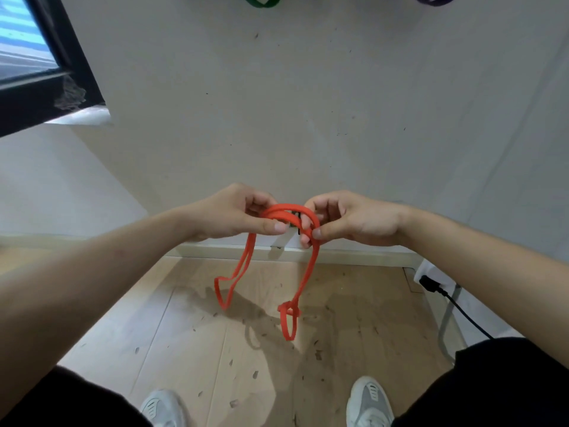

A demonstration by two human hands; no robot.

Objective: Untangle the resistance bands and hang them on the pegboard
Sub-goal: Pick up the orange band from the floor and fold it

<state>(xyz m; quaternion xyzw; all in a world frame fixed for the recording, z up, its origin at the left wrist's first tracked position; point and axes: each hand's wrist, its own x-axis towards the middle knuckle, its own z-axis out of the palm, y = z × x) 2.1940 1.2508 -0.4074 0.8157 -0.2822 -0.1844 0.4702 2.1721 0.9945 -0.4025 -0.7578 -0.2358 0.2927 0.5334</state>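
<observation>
An orange-red resistance band (311,266) hangs between both hands in front of a white wall. My left hand (237,214) pinches its top left part between thumb and fingers. My right hand (348,218) pinches the top right part, where the strands cross in an arch. Two loops dangle below; the right strand carries a knot (289,309) near its lower end. At the top edge of the frame hang the bottoms of a green band (261,0) and a dark purple band (434,0); the pegboard itself is out of view.
A dark window frame (46,87) stands at the upper left. A baseboard (354,255) runs along the wall above a light wooden floor (215,349). A black plug and cable (443,294) sit at the right. My two white shoes (368,402) show at the bottom.
</observation>
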